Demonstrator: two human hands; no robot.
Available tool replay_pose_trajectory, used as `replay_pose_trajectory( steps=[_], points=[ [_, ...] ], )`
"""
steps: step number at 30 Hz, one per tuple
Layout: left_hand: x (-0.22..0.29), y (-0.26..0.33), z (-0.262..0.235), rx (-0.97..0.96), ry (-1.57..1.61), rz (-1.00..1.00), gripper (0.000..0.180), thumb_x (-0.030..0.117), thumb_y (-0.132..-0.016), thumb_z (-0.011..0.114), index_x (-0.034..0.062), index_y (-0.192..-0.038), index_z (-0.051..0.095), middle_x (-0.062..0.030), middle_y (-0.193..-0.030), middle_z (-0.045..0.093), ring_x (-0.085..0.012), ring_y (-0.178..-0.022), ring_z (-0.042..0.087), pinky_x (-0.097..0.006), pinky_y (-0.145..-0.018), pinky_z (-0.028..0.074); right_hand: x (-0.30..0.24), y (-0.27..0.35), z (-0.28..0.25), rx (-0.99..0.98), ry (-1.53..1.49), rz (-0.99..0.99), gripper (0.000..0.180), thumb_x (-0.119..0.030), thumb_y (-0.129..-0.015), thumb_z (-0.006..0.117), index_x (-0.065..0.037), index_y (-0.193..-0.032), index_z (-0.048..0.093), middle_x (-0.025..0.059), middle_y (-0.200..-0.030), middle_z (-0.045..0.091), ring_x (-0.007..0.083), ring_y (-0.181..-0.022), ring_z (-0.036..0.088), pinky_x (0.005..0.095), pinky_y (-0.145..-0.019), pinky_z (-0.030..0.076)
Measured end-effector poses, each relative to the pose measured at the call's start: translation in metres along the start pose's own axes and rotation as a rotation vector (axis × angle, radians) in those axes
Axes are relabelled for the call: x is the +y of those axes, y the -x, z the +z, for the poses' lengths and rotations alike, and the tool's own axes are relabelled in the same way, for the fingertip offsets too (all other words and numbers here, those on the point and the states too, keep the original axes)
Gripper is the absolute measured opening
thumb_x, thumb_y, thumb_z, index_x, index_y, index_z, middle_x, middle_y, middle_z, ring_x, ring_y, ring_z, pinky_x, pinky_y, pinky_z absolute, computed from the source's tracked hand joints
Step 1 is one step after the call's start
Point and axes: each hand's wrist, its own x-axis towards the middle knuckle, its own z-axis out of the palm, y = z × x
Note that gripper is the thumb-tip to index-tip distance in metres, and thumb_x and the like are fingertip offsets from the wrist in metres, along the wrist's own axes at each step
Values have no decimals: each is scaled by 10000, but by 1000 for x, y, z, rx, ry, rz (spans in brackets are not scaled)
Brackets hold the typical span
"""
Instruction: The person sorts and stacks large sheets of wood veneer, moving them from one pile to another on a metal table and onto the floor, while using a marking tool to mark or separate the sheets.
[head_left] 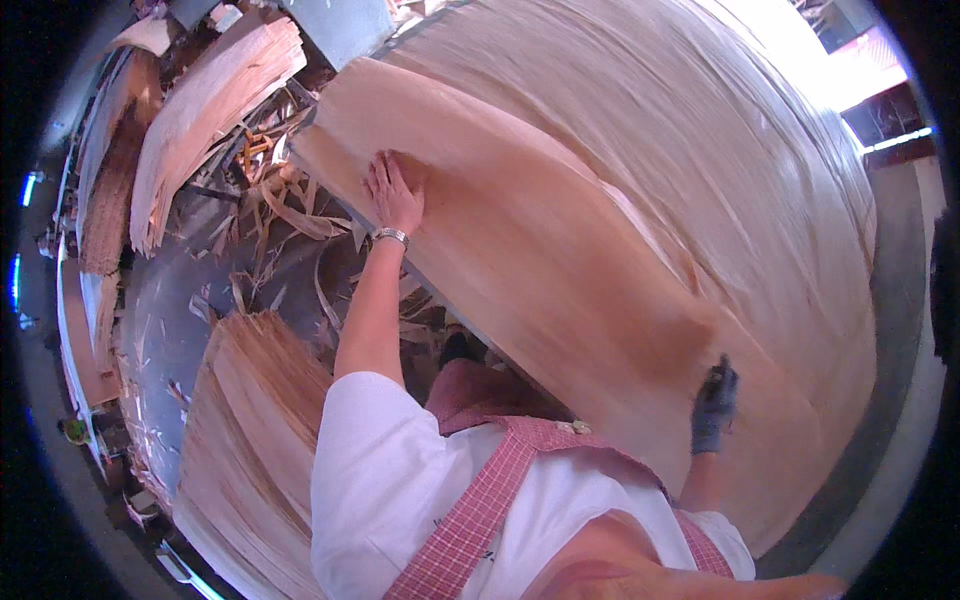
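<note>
A wide, thin sheet of wood veneer (530,230) lies in front of me across a broad stack of pale veneer (700,130). My left hand (395,195), bare with a metal band at the wrist, rests flat on the sheet's far left part, fingers stretched out. Over at the right, my right hand (714,405) wears a grey glove with dark fingertips. It lies on the veneer with its fingers pointing away from me, slightly blurred. A low ridge runs along the sheet's far edge between the two hands.
Veneer scraps and strips (290,200) litter the floor at the left. A bundle of veneer sheets (215,120) stands at the far left, and another veneer stack (250,410) is beside my left arm. A grey strip of floor (890,270) curves past the right side.
</note>
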Motion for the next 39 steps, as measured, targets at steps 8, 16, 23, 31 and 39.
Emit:
replay_pose_trajectory(
  steps=[8, 16, 23, 31, 39],
  points=[
    [-120, -95, 12, -21, -57, -235, 760, 494, -879, 532, -28, -1398, 346, -215, -1469, 313, -373, -1378, 265, -508, -1137, 183, -389, -117, 165, -369, -287, -673, 302, -164, -810, 704, -64, -1080, 612, 157, -996, 598, 331, -899, 606, 405, -715, 514],
    [-156, -122, 7, -55, 47, -103, 587, 261, -814, 617, -17, -1302, 444, -193, -1362, 420, -359, -1292, 370, -478, -1110, 254, -665, -204, 352, -517, -290, -1008, 279, -135, -888, 502, 0, -1132, 497, 178, -830, 643, 384, -762, 637, 436, -629, 517],
    [-160, -123, 9, 57, 185, -182, 673, 197, -773, 643, 2, -1369, 400, -134, -1452, 360, -342, -1306, 358, -463, -1082, 274, -738, -207, 382, -451, 217, -1114, 234, -169, -879, 479, -4, -1045, 478, 128, -712, 673, 288, -576, 663, 432, -451, 492],
    [-165, -124, 18, -49, 20, -155, 699, 312, -854, 564, 55, -1451, 305, -102, -1489, 332, -294, -1244, 425, -452, -1010, 351, -728, -211, 384, -373, 196, -1263, 216, -183, -868, 487, -25, -1016, 484, 127, -687, 652, 298, -579, 649, 444, -450, 477],
    [-164, -122, 27, -25, -176, -70, 572, 379, -916, 475, 72, -1395, 416, -62, -1403, 457, -264, -1108, 496, -445, -926, 419, -575, -163, 316, -414, 300, -1173, 383, -175, -863, 485, 28, -1187, 458, 137, -676, 641, 292, -546, 632, 457, -432, 457]
  ],
)
